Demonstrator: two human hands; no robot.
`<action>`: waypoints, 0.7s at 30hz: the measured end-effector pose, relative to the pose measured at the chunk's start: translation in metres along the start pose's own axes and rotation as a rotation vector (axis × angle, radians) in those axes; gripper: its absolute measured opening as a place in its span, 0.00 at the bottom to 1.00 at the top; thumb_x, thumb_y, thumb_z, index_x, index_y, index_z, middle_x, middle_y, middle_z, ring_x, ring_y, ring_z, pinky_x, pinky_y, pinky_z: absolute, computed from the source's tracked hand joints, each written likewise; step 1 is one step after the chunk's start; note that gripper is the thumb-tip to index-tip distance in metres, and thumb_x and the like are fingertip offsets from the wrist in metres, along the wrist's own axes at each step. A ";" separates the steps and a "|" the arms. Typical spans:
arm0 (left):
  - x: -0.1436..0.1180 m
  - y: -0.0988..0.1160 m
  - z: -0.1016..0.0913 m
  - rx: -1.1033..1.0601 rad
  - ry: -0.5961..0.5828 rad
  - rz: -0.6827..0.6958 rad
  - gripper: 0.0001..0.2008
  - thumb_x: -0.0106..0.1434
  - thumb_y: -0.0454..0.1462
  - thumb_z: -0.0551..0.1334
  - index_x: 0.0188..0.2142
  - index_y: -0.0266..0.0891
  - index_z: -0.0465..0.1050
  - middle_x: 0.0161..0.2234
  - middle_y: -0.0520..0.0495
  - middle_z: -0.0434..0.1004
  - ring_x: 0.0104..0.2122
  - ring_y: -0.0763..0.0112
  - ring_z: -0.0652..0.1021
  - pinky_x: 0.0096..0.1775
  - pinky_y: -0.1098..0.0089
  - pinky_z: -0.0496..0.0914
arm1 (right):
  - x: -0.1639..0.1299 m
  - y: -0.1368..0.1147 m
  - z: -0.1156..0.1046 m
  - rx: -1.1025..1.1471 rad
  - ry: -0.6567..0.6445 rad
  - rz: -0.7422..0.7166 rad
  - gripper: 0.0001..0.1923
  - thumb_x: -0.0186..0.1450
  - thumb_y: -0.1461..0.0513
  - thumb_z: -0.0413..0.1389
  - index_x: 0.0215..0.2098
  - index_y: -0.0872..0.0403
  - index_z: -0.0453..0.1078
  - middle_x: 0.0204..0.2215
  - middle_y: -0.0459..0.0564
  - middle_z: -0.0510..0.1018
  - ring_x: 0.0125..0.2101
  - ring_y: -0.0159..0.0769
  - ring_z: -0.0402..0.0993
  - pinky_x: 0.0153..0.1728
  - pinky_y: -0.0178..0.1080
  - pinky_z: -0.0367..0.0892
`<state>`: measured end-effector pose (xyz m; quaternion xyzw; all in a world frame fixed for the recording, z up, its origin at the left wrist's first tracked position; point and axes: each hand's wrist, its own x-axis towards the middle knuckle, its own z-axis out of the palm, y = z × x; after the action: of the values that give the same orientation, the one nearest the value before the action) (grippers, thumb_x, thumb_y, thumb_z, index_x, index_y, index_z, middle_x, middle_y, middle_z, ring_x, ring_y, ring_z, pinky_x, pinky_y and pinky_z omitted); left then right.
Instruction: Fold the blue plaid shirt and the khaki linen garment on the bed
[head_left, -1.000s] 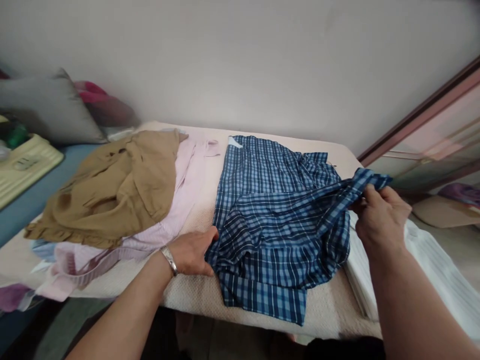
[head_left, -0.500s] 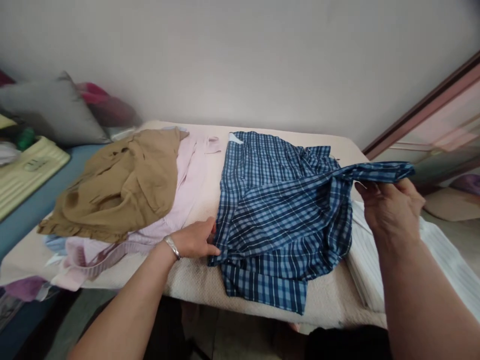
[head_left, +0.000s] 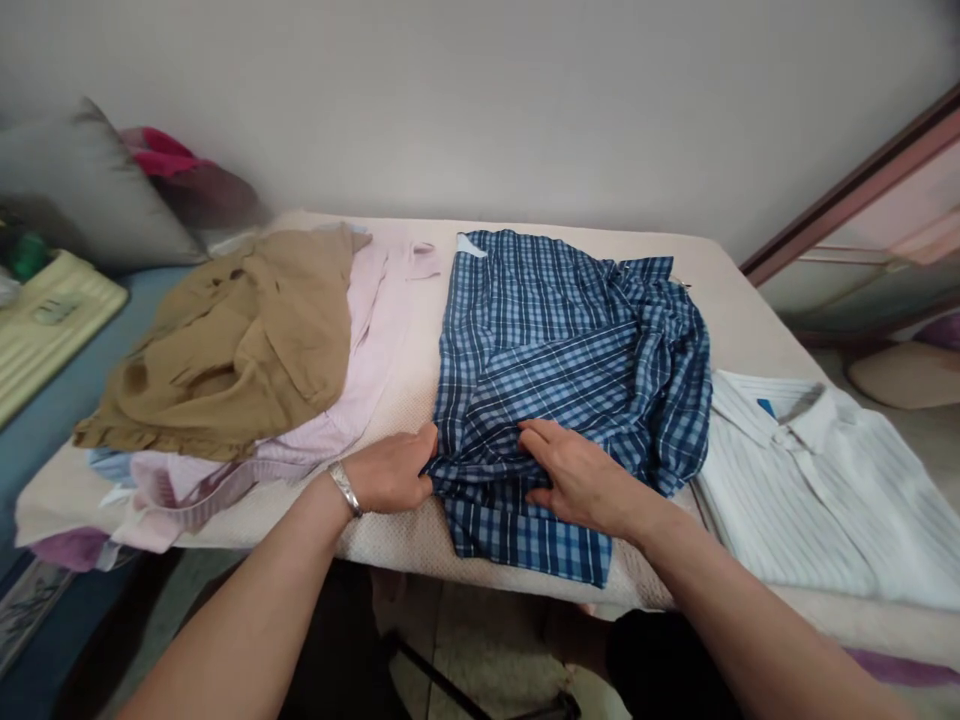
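A blue plaid shirt [head_left: 555, 330] lies rumpled and partly folded on a cream cloth-covered surface [head_left: 409, 390]. At its near left edge my left hand [head_left: 397, 470], wearing a silver bracelet at the wrist, is closed on the fabric. Over the shirt's lower middle is my right hand [head_left: 574, 475], touching the cloth with thumb and fingers apart. A sleeve-like flap of the same plaid hangs toward the front edge below it. The far right part of the shirt is bunched up.
Left of the shirt lies a brown garment [head_left: 247, 340] over a pink garment [head_left: 382, 300]. A folded white striped shirt [head_left: 817, 490] lies on the right. A grey cushion [head_left: 97, 190] and a yellow item [head_left: 64, 310] are at far left. The wall [head_left: 480, 110] stands behind.
My right hand has let go of the lifted plaid part at the right and moved left onto the shirt. That part now lies down, uncovering the white shirt. My left hand keeps its hold.
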<state>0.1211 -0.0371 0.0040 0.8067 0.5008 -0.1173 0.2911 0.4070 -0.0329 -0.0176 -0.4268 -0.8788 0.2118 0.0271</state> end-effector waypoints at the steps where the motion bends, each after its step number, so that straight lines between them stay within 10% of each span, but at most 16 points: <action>1: -0.001 -0.001 0.000 0.014 0.018 -0.001 0.11 0.59 0.33 0.55 0.42 0.40 0.62 0.35 0.45 0.75 0.35 0.60 0.76 0.37 0.64 0.64 | 0.001 -0.004 0.003 -0.029 -0.002 -0.015 0.19 0.57 0.64 0.65 0.46 0.54 0.69 0.55 0.58 0.70 0.52 0.49 0.70 0.50 0.48 0.70; 17: -0.005 -0.001 -0.006 -0.048 -0.180 0.033 0.06 0.57 0.33 0.58 0.24 0.41 0.69 0.21 0.47 0.74 0.28 0.62 0.77 0.32 0.66 0.67 | -0.002 -0.007 0.003 -0.184 -0.032 -0.038 0.11 0.62 0.71 0.51 0.37 0.55 0.72 0.50 0.58 0.71 0.46 0.44 0.72 0.43 0.43 0.72; 21: 0.009 -0.007 -0.001 -0.002 0.011 -0.155 0.16 0.67 0.43 0.53 0.29 0.38 0.73 0.28 0.38 0.79 0.34 0.56 0.81 0.37 0.62 0.71 | 0.001 -0.015 0.005 -0.170 -0.011 -0.067 0.09 0.61 0.71 0.53 0.37 0.54 0.70 0.43 0.54 0.71 0.42 0.41 0.70 0.40 0.40 0.69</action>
<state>0.1192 -0.0280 -0.0017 0.7658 0.5635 -0.1346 0.2791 0.3946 -0.0419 -0.0161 -0.3967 -0.9075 0.1378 -0.0067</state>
